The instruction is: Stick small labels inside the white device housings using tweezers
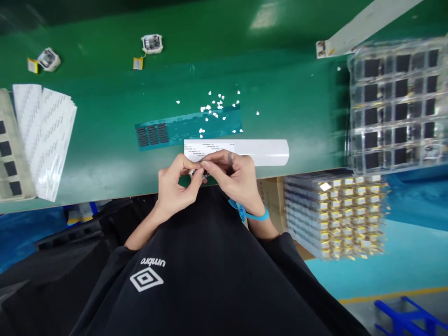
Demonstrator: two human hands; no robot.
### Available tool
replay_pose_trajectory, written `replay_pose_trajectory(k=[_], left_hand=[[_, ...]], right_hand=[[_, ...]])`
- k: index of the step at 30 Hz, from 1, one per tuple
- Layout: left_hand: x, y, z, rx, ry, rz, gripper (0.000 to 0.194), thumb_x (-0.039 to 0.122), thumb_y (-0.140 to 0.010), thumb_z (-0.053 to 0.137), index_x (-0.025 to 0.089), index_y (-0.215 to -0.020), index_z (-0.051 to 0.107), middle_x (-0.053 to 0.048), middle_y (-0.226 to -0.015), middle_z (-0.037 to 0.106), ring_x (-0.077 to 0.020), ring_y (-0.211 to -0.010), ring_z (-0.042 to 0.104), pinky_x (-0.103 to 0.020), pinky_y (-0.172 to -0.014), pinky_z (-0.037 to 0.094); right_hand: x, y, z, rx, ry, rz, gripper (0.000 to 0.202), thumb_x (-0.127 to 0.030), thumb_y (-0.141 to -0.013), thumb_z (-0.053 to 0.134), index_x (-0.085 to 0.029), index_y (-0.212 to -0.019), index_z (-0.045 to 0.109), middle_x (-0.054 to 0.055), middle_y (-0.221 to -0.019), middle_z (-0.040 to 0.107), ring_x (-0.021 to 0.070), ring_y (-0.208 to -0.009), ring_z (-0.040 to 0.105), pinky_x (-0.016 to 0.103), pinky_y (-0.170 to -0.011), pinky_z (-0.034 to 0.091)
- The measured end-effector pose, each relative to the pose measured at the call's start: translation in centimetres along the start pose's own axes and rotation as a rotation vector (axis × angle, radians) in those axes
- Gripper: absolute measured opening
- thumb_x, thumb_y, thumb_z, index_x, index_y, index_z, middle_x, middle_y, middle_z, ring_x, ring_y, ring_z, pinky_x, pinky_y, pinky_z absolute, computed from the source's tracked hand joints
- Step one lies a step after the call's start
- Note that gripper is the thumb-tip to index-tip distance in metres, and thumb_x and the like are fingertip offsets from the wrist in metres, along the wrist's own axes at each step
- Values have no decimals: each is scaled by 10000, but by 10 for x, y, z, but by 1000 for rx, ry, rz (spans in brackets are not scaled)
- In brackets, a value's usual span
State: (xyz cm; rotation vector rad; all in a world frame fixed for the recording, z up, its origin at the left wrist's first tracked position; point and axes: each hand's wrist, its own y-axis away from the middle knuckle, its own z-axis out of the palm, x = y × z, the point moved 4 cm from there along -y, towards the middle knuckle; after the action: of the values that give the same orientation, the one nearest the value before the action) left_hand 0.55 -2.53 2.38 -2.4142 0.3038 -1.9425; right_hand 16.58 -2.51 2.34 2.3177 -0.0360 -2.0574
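At the table's front edge, my left hand point(179, 183) is closed, thumb and forefinger around a small white device housing point(193, 173) with electronics showing inside. My right hand point(238, 178) meets it there, its thumb and fingertips pressed together over the housing; whether they also pinch a tiny piece is hidden. Just beyond the fingers lies a white printed adhesive sheet point(210, 148), its glossy plain part point(268, 152) stretching right. Behind it is a translucent blue strip point(189, 129) bearing rows of black oval pieces point(153, 134). Several tiny white tabs point(217, 106) are scattered around.
Two open housings point(152, 44) point(49, 59) with yellow batteries point(138, 63) sit toward the back. White printed sheets point(45, 135) and a tray point(14, 154) are at left. Clear compartment trays point(399, 105) stand right, beneath a pale bar point(367, 25); stacked trays point(336, 217) sit below.
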Motion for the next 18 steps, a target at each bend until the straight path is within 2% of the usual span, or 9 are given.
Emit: replay_pose_trajectory(k=[3,5,7,9,10,12,15,17,18], left_hand=[[3,-4,0,-57,-77,67,102,179,-968,740,221,-994,650,36,-812,795,-139,-717,827,-185,-670,627],[6,-8,1,-95,-131,99,163,151,-958,759,215,-1098,706,15,-932,846,-143,-801,847,-185,-738,633],[12,-12,5,-134,-146,138,182,134,-980,759,208,-1146,757,-11,-1057,873,-148,-891,857,-188,-817,633],[20,-16,12,-180,-131,206,138,122,-1008,750,201,-1109,800,-19,-1086,881,-145,-917,854,-187,-852,625],[23,-18,17,-203,-123,248,121,120,-1017,745,196,-1085,810,-19,-1060,883,-144,-902,851,-190,-853,624],[25,-24,27,-239,-135,317,112,124,-1032,729,182,-1085,808,-30,-1038,882,-160,-905,849,-216,-864,632],[15,-33,42,-302,-210,386,147,149,-1076,661,151,-1160,782,-92,-1144,869,-231,-1071,848,-311,-966,648],[2,-38,48,-359,-260,431,170,176,-1096,637,138,-1200,765,-125,-1221,854,-277,-1210,817,-385,-1062,635],[-5,-40,49,-383,-284,451,174,194,-1101,636,143,-1211,761,-126,-1241,850,-289,-1259,799,-414,-1102,623]], right_hand=[[2,-2,-1,5,-116,55,392,-594,-912,846,-209,-895,775,-9,-747,782,140,-612,716,274,-611,631],[4,-3,-8,9,-120,54,429,-635,-896,852,-214,-882,777,-8,-765,785,137,-641,713,274,-635,626],[8,-5,-20,-19,-112,62,482,-689,-928,794,-216,-832,786,-8,-732,769,108,-564,632,250,-555,554],[14,-7,-38,-23,-136,81,595,-749,-999,655,-215,-771,783,4,-685,750,77,-426,452,254,-418,397],[16,-8,-48,9,-162,77,651,-772,-1027,576,-215,-760,783,21,-698,762,76,-391,388,273,-379,332],[19,-9,-71,154,-156,11,756,-801,-1066,408,-228,-732,773,69,-749,784,127,-449,498,314,-410,393],[22,-6,-97,370,45,-92,776,-773,-1098,381,-269,-583,670,61,-569,642,160,-523,582,326,-477,452],[29,-4,-104,391,135,-63,754,-751,-1107,415,-273,-572,647,24,-468,535,131,-422,499,313,-413,382],[33,-3,-104,361,134,-40,736,-747,-1107,425,-268,-610,677,16,-467,550,126,-396,492,306,-392,376]])
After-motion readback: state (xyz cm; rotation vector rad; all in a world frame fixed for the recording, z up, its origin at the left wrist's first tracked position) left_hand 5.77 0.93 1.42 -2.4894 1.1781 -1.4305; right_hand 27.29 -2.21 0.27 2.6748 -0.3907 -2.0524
